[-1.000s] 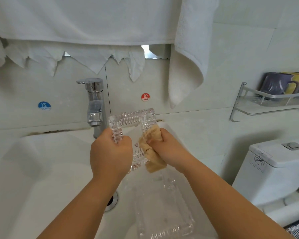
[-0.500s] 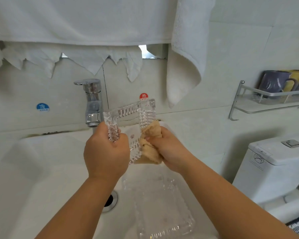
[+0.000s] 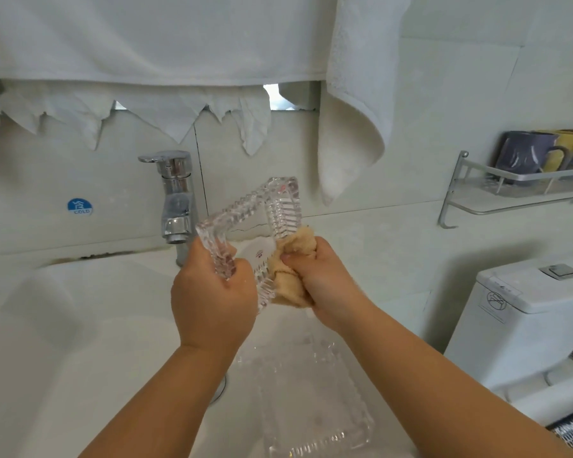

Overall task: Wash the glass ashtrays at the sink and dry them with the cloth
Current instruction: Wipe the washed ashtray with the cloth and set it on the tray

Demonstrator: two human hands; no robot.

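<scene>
Left hand (image 3: 214, 300) clamped around the ridged rim of a square cut-glass ashtray (image 3: 253, 233), tipped on edge above the white sink (image 3: 80, 325). Right hand (image 3: 315, 276) bunched tight on a crumpled tan cloth (image 3: 291, 276), pressed against the opposite rim. Thick glass, likely heavy, rigid, probably slick when wet and chip-prone; best gripped across the ribbed edge, never the smooth base. Below both wrists, a second clear rectangular ashtray (image 3: 311, 408) lying flat in the basin. Chrome faucet (image 3: 176, 200) just beyond the left knuckles.
</scene>
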